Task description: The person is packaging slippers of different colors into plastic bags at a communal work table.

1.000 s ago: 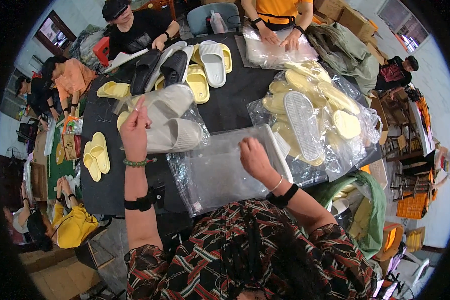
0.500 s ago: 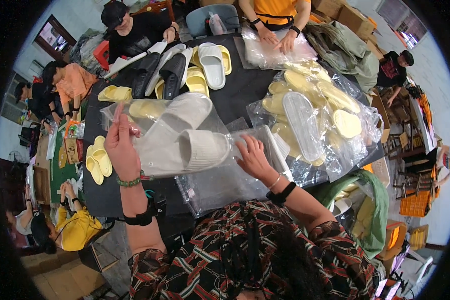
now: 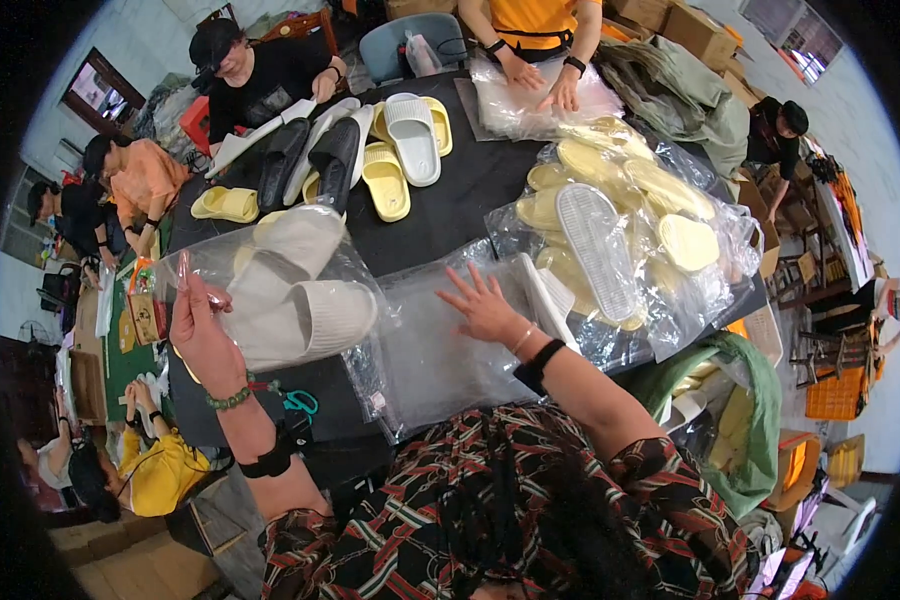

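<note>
My left hand (image 3: 202,325) is closed on the edge of a clear plastic bag with a pair of light grey slide slippers (image 3: 336,318) inside, held up over the black table. My right hand (image 3: 485,308) has its fingers spread, with nothing in them, over a stack of flat clear plastic bags (image 3: 420,375) in front of me. Just right of that hand lies a white slipper (image 3: 547,300), partly hidden by my wrist. Teal-handled scissors (image 3: 301,401) rest near my left wrist.
Bagged yellow slippers (image 3: 685,195) pile up on the right, a grey-soled one (image 3: 592,235) on top. Loose black (image 3: 283,165), white (image 3: 413,140) and yellow slippers (image 3: 386,182) line the far side. A green sack (image 3: 745,440) stands by my right elbow. Several people work around the tables.
My left hand has moved left with the bagged grey slippers, away from the stack of bags. My right hand has shifted slightly left, its fingers now spread wider. The scissors have come into clearer view.
</note>
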A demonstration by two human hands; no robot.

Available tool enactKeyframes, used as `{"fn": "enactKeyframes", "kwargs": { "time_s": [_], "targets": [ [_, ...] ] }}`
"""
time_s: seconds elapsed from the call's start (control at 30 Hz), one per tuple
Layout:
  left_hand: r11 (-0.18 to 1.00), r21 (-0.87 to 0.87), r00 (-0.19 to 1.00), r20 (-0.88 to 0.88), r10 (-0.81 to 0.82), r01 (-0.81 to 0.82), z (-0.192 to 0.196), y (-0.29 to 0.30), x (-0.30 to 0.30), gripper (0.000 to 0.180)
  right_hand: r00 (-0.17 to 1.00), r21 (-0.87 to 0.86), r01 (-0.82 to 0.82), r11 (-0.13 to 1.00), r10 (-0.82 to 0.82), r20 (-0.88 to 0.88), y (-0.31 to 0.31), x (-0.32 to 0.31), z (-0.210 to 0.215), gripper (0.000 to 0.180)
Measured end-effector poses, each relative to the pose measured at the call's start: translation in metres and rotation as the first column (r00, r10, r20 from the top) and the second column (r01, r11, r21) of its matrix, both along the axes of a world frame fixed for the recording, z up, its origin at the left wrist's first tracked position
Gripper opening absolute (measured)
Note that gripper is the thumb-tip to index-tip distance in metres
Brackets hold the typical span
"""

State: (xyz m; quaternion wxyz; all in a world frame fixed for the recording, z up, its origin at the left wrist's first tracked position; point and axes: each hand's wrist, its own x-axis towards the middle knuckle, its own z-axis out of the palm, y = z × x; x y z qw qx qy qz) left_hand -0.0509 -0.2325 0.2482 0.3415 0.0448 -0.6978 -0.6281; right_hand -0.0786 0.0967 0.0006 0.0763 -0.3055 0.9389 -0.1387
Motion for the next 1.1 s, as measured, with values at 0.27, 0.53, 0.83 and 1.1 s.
{"fn": "enactKeyframes", "kwargs": {
  "time_s": [0.27,0.53,0.83,1.1],
  "targets": [
    [0.997,0.079,1.000,-0.001,-0.002,0.002,-0.005,-0.006,0.005,0.031,0.992,-0.066,-0.014,0.998,0.006,-0.125,-0.014,-0.019,0.001,0.084],
    [0.979,0.148,0.989,0.026,-0.148,0.142,0.005,0.026,0.011,0.035,0.979,0.186,-0.118,0.975,0.083,0.187,0.010,0.049,-0.046,0.102],
    [0.897,0.271,0.933,-0.011,-0.361,0.350,-0.006,0.077,0.031,0.040,0.921,0.059,-0.082,0.995,0.053,0.386,0.024,0.070,-0.029,0.087],
    [0.900,0.409,0.731,0.567,-0.380,0.151,-0.146,0.037,0.079,0.046,0.890,-0.179,0.261,0.949,-0.164,0.424,0.110,0.086,-0.063,0.040]
  ]
}}
